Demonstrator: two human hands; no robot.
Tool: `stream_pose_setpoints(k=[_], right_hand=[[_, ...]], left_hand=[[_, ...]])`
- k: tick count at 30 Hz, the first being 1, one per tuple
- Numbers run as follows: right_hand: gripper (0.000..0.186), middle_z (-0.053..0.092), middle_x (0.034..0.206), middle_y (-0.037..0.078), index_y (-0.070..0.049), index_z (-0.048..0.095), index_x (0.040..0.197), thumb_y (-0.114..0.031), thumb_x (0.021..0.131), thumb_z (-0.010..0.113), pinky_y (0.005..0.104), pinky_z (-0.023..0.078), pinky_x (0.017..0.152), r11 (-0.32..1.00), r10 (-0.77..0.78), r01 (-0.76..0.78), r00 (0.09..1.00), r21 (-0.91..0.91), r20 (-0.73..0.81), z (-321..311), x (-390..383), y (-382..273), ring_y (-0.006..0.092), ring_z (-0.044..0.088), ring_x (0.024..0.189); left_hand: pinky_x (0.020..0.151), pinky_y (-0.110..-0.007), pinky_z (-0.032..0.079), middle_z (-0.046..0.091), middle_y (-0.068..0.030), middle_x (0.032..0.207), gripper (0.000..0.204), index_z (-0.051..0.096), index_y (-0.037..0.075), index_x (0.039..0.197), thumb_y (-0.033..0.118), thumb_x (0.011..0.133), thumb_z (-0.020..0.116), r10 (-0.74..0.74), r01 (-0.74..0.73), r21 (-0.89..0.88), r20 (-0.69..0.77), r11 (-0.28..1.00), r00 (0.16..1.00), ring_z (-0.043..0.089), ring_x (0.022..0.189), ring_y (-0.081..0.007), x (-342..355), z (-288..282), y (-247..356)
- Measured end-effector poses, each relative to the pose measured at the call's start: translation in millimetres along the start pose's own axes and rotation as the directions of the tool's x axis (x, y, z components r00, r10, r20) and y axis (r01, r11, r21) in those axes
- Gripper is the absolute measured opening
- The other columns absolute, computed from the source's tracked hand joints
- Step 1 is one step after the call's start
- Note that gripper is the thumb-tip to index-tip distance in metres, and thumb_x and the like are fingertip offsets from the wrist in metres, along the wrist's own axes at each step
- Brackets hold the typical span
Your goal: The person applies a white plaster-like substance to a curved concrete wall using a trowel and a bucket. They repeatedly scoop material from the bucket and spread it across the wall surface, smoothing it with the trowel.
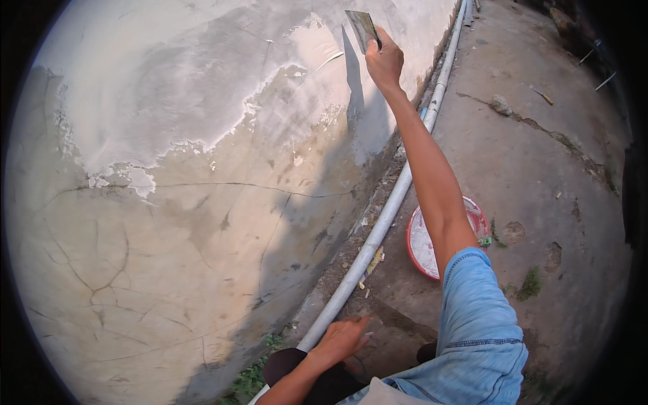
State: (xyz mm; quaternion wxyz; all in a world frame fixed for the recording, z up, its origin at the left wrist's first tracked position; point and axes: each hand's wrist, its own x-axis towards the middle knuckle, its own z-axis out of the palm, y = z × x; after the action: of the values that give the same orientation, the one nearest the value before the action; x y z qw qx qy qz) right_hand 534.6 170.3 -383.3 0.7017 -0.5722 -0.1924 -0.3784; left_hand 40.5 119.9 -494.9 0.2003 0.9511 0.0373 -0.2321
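At the top, my right hand (pixel 386 66) is closed around a flat-bladed plastering trowel (pixel 361 28), raised close to the wall (pixel 202 250). The trowel throws a narrow shadow on the wall; whether the blade touches it I cannot tell. White plaster (pixel 196 94) covers the wall's upper part and ends in a ragged, flaking edge. My left hand (pixel 343 339) hangs near my knee with its fingers loosely stretched and nothing visible in them. Under my right arm stands a red-rimmed basin (pixel 409 248) with white plaster in it, partly hidden by that arm.
A long pale pipe (pixel 378 233) runs along the foot of the wall. The concrete ground (pixel 526 162) has a crack with a stone (pixel 500 104) beside it and a thin tool with a light handle (pixel 543 96). Weeds (pixel 530 283) grow to the right of the basin.
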Motion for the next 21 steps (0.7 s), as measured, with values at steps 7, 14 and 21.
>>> stream_pose_setpoints(k=[7,14,21], right_hand=[[0.044,0.068,0.085,0.018,-0.013,0.063,0.125,-0.004,0.082,0.060,0.0349,0.052,0.064,0.984,-0.123,0.097,0.977,0.152,0.176,4.9,-74.9,-78.4,0.0250,0.069,0.074],[0.053,0.069,0.111,0.012,-0.016,0.064,0.123,0.004,0.074,0.065,0.0318,0.058,0.072,0.854,-0.505,0.437,0.826,0.283,0.249,-21.2,-153.3,-138.6,0.0254,0.070,0.095],[0.031,0.066,0.071,0.016,-0.007,0.068,0.115,-0.007,0.086,0.058,0.0324,0.048,0.058,0.998,-0.011,0.011,1.000,0.064,0.004,8.9,-2.2,-65.3,0.0236,0.062,0.057]], left_hand=[[0.082,-0.043,0.053,0.065,-0.0218,0.110,0.041,0.056,0.001,0.121,0.029,0.090,0.063,0.006,-0.006,0.008,0.001,1.000,1.000,0.064,0.096,-0.0373,1.7,5.6,-1.2],[0.083,-0.043,0.053,0.064,-0.0218,0.110,0.044,0.055,0.001,0.123,0.029,0.090,0.063,0.013,-0.013,0.005,-0.028,1.000,1.000,0.064,0.098,-0.0367,-0.5,13.5,-0.9],[0.084,-0.043,0.053,0.064,-0.0210,0.113,0.044,0.055,0.001,0.123,0.029,0.091,0.063,0.022,-0.021,0.018,-0.032,1.000,0.999,0.064,0.100,-0.0366,-6.1,8.9,-2.1]])
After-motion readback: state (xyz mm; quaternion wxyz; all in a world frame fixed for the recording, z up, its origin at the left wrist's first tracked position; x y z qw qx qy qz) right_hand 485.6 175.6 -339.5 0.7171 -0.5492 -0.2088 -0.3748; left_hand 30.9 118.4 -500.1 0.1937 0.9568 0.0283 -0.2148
